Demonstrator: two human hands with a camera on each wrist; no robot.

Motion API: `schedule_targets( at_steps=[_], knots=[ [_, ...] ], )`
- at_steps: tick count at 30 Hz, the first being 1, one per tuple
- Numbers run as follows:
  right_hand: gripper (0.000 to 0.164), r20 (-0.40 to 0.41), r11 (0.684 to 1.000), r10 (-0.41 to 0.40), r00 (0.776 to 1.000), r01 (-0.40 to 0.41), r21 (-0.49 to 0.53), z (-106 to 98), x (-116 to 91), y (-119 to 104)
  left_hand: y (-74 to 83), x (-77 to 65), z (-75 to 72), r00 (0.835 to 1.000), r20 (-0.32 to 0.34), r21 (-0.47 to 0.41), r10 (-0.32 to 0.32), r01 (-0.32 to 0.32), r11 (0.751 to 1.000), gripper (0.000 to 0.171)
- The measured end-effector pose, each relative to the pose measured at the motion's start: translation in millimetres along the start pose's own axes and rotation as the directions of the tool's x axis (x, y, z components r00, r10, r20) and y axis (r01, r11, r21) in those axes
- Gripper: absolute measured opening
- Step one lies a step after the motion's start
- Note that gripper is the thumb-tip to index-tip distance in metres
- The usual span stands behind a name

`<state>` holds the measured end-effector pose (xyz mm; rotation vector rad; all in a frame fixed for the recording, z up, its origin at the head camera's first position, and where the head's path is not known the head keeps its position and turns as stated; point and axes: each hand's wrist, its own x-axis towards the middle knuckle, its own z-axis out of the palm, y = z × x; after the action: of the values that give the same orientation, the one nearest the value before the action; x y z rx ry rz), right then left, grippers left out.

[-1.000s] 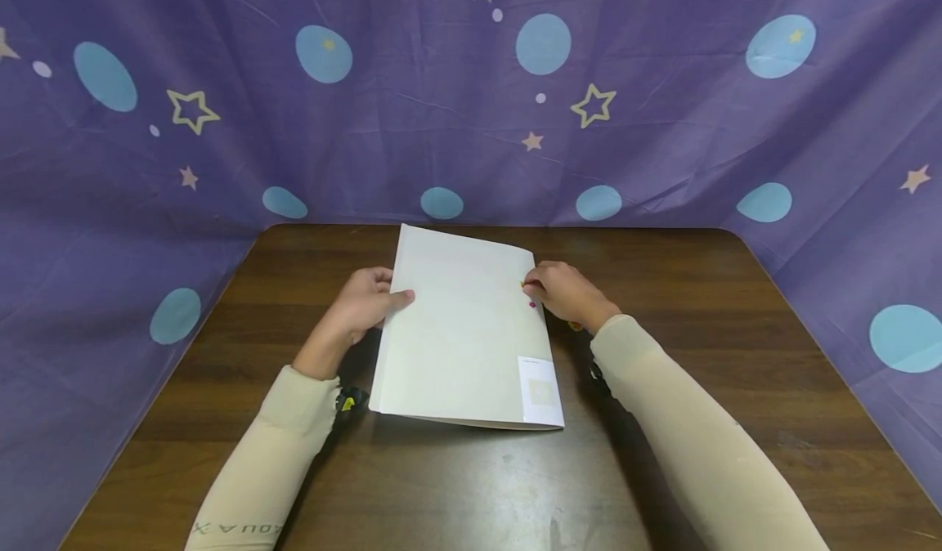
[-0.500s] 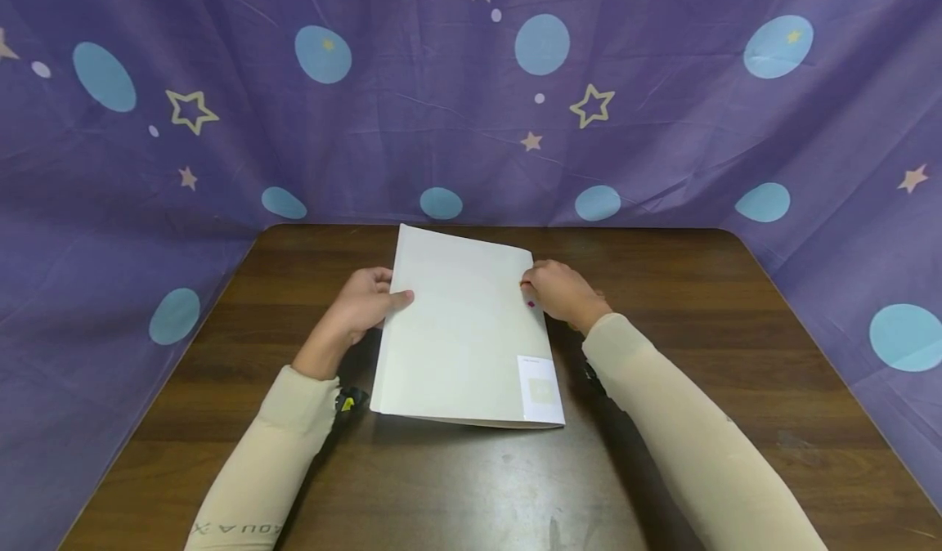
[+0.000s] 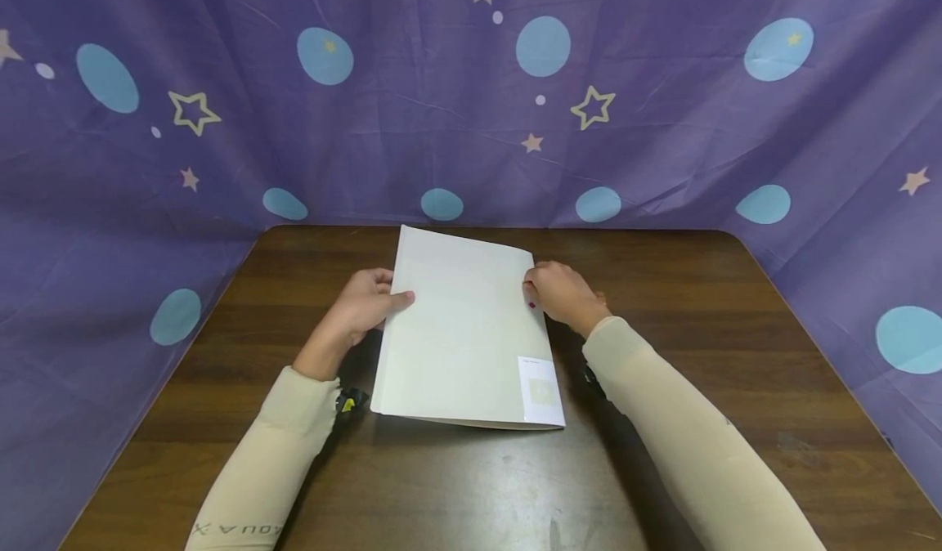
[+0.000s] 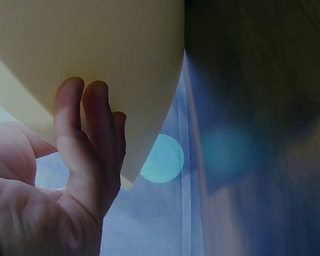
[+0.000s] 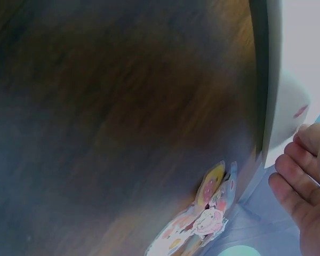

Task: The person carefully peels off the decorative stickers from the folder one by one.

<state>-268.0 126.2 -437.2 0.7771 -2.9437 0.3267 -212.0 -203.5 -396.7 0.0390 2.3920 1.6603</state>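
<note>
A plain off-white paper folder (image 3: 464,330) with a small white label (image 3: 540,389) at its lower right corner is held tilted above the table. My left hand (image 3: 362,302) grips its left edge, thumb on the front; the left wrist view shows the fingers (image 4: 96,112) against the back. At the right edge, my right hand (image 3: 562,293) touches the folder with its fingertips beside a small red mark (image 5: 301,111). What lies under those fingertips is hidden, so whether they pinch or press cannot be told. Several colourful cut-out stickers (image 5: 208,218) appear below the right hand.
A dark wooden table (image 3: 706,355) lies beneath the hands. Behind it hangs a purple curtain (image 3: 456,109) printed with stars and blue ovals. Light sleeves cover both arms, and a dark strap (image 3: 352,400) with a yellow patch sits by the left wrist.
The right wrist has shifted slightly left. Its fingertips now cover a yellow-orange spot that showed on the folder before. The left hand and folder have stayed in place.
</note>
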Motion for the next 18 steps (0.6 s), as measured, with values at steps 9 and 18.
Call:
schedule_targets(
  at_steps=[9,18],
  knots=[
    [0.014,-0.060,1.000,-0.008,0.998,0.007,-0.029,-4.8,-11.8,12.4,-0.2,0.3,0.2,1.000,-0.004,0.013,-0.006,0.006,1.000,0.051],
    [0.013,-0.002,0.998,0.022,1.000,-0.022,-0.062,-13.1,-32.6,35.0,1.6,-0.2,0.6,1.000,-0.012,0.022,-0.018,0.018,1.000,0.052]
  ],
)
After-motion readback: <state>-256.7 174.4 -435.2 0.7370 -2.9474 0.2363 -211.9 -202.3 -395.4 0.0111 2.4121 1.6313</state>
